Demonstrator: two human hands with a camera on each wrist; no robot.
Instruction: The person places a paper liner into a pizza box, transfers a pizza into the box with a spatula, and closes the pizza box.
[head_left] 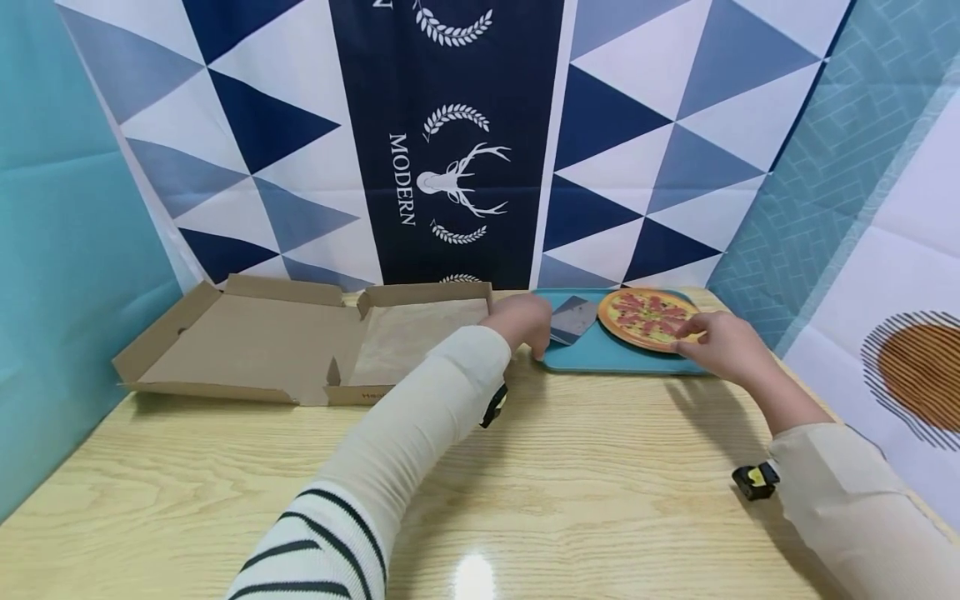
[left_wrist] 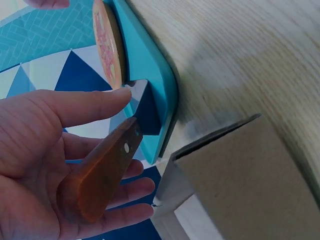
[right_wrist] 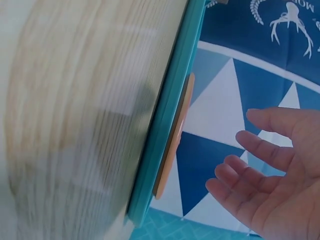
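Observation:
My left hand holds a spatula by its brown wooden handle, the thumb lying along the top near the blade. The spatula's flat metal blade is over the left part of a blue tray, its far edge close to the pizza. This round pizza, with red toppings and an orange-brown crust, lies on the tray's right part. Over the pizza's right edge hovers my right hand, empty, with loosely bent fingers; in the right wrist view, a gap separates the hand from the pizza.
An unfolded cardboard pizza box lies left of the tray, its lid laid back to the left. Pale paper lines its base. The wooden table stretches in front, and patterned cloth hangs behind.

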